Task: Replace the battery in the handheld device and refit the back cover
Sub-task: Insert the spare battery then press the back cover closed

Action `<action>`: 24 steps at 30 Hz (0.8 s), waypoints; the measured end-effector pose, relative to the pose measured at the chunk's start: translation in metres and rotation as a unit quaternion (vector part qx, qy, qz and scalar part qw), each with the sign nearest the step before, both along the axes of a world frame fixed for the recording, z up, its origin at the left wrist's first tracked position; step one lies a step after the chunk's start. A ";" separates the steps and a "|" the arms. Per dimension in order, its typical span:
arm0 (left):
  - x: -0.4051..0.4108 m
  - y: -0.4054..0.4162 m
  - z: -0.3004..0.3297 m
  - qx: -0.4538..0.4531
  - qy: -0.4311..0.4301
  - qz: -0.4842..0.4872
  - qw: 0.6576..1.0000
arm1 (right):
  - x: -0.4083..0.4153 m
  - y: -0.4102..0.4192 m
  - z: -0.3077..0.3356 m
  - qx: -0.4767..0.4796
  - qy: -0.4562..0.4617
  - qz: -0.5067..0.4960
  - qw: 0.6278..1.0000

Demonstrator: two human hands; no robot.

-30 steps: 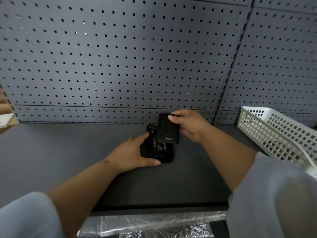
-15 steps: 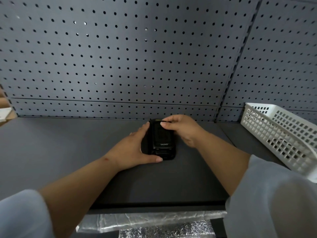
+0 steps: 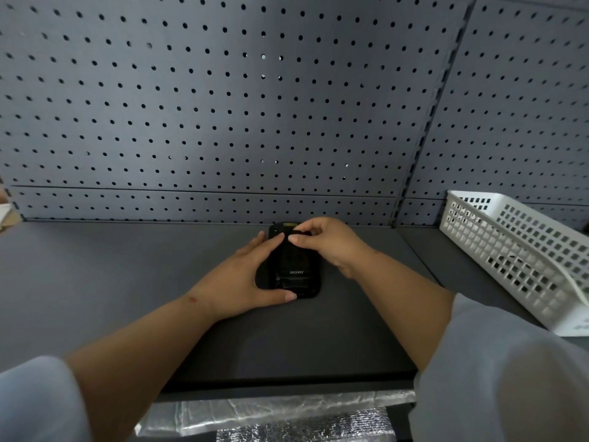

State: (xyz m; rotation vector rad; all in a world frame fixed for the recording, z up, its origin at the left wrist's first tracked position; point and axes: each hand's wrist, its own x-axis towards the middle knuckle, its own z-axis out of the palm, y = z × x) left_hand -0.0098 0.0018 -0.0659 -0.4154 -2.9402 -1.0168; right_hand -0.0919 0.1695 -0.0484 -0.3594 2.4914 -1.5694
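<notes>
A black handheld device lies face down on the dark shelf, near the pegboard wall. Its black back cover, printed with a small white logo, lies flat on top of it. My left hand cups the device's left side, with the thumb along its near edge and the fingers on the cover. My right hand rests on the far end of the cover, fingertips curled down onto it. The battery is hidden under the cover.
A white slotted plastic basket stands on the shelf at the right. A grey pegboard wall rises directly behind the device. Crinkled silver foil material lies below the shelf's front edge. A pale object shows at the far left edge.
My right hand brought the back cover down from a raised, tilted hold onto the device. The cover now lies flat, and both hands have closed in on it.
</notes>
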 end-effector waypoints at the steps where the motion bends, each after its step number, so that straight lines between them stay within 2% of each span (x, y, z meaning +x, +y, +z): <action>1: 0.000 0.000 0.000 0.001 0.000 0.000 1.000 | 0.001 0.000 0.000 0.011 0.004 0.001 1.000; 13: 0.000 0.001 0.001 -0.003 0.003 -0.002 1.000 | 0.009 0.000 0.000 0.064 0.064 0.017 0.996; 19: 0.001 0.002 0.002 -0.010 0.008 -0.003 1.000 | 0.011 -0.001 -0.004 0.121 0.072 0.006 0.990; 24: 0.002 0.003 0.003 -0.013 0.011 -0.005 1.000 | 0.010 0.001 -0.002 0.144 0.115 -0.003 0.983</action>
